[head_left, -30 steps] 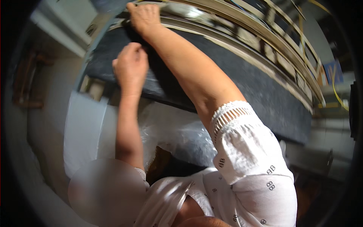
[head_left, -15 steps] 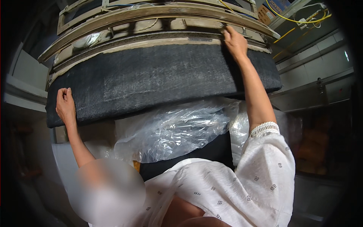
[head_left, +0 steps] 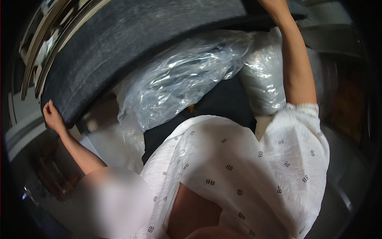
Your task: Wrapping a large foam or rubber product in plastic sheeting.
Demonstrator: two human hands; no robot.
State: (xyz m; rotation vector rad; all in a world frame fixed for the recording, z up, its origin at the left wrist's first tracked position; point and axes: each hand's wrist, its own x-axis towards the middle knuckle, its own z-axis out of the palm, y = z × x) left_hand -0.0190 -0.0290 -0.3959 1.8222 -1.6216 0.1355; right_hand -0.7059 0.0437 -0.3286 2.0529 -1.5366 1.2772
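Looks like you're adjusting the dark cloth cover (head_left: pixel 131 38) ahead: left hand (head_left: pixel 53 116) curled at its left corner, right hand (head_left: pixel 274 4) cropped, can't tell either grip. Next probably calls for keeping both ends even.

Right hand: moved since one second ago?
Yes: the right hand went rightward, from near the left end of the dark padded board to near its right end.
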